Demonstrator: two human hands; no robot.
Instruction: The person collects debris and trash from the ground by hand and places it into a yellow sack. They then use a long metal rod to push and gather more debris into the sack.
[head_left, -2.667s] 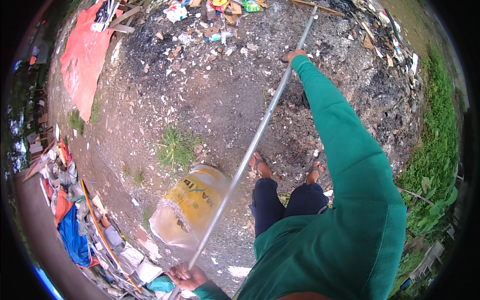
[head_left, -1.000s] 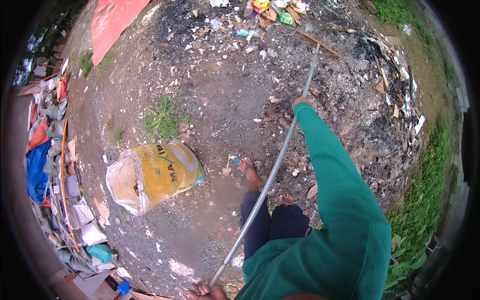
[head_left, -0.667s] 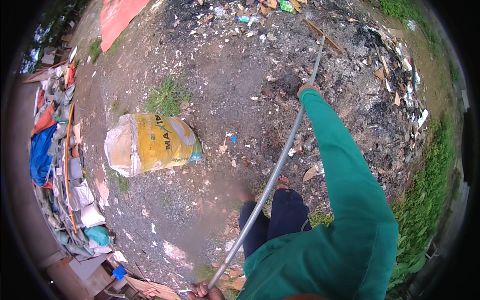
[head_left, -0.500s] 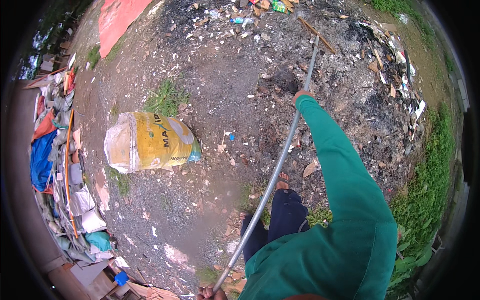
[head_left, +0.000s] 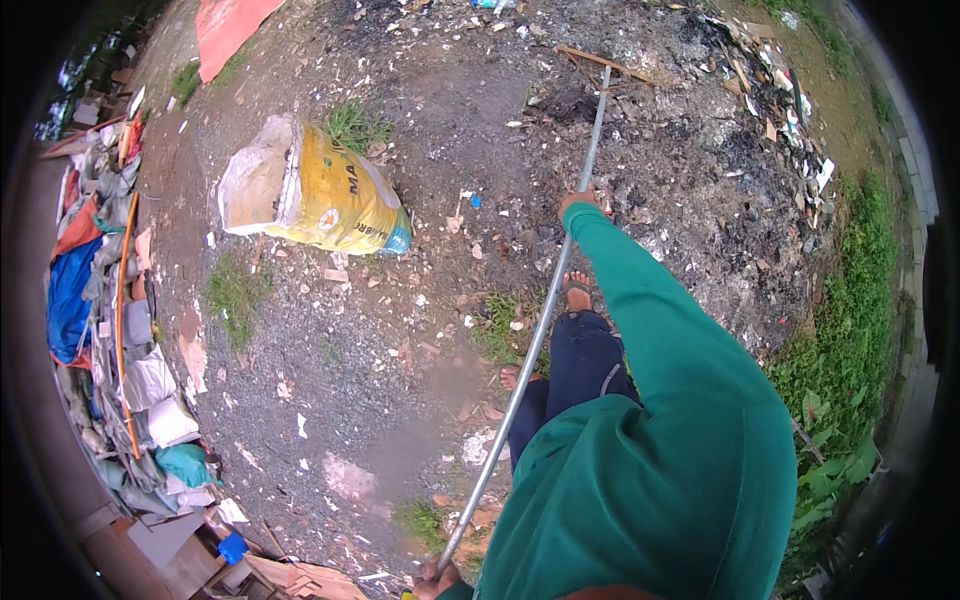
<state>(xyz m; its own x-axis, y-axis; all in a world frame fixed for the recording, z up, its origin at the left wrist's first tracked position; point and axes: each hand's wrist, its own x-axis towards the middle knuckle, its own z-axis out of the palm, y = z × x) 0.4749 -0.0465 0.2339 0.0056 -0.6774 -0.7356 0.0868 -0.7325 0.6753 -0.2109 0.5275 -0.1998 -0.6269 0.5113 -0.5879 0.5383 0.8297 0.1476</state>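
A long grey metal pole (head_left: 545, 325) slants across the ground in front of me, held in both hands. Well up its length, my right hand (head_left: 578, 203) is closed around it, the green-sleeved arm stretched forward. My left hand (head_left: 437, 580) grips the near end at the lower edge of the picture. At the far tip lies a thin brown wooden crosspiece (head_left: 625, 72), set across the pole like a rake head; how it is joined, I cannot tell. It touches dark, ashy ground strewn with scraps.
A yellow and white sack (head_left: 335, 195) lies on its side to the left. Heaped bags and a blue tarp (head_left: 72, 300) line the left edge, beside an orange pole (head_left: 124, 330). A red sheet (head_left: 228, 35) lies far left; green plants (head_left: 850, 320) grow along the right.
The pole has been drawn back toward me, its crosspiece nearer and turned flatter across. My right hand has come back and left with it. The view has shifted, and my feet stand differently.
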